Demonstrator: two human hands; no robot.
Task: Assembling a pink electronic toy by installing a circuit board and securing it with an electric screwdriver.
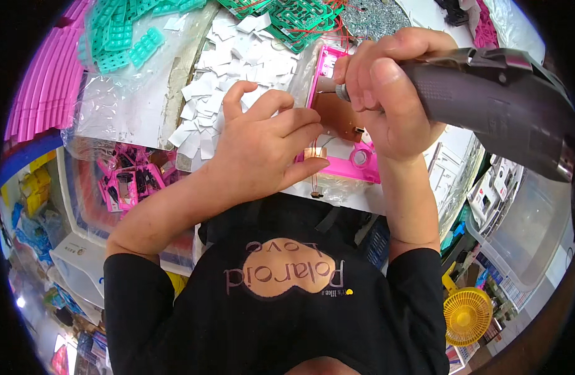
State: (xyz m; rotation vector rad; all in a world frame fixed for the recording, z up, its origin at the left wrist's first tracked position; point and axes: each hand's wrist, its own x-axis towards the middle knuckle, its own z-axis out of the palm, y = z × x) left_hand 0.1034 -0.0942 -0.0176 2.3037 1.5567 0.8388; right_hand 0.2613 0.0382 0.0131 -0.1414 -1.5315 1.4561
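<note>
A pink plastic housing (350,169) lies on the table in front of me, with a brown circuit board (338,115) inside it. My left hand (268,140) grips the housing's left side, thumb at its near edge and index finger raised. Wrapped in my right hand (393,94) is a dark grey electric screwdriver (481,94), held roughly level. Its nose points left over the board, close to the housing's left wall; the very tip is hard to make out. Thin wires and a small dark connector (316,194) hang off the housing's near edge.
White paper pieces (228,59) are heaped left of the housing. Green circuit boards (293,22) and a pile of screws (375,19) lie behind. Teal molded parts (115,37) and stacked pink strips (46,75) sit far left. A bin of pink parts (134,181) stands near left, a yellow fan (467,315) near right.
</note>
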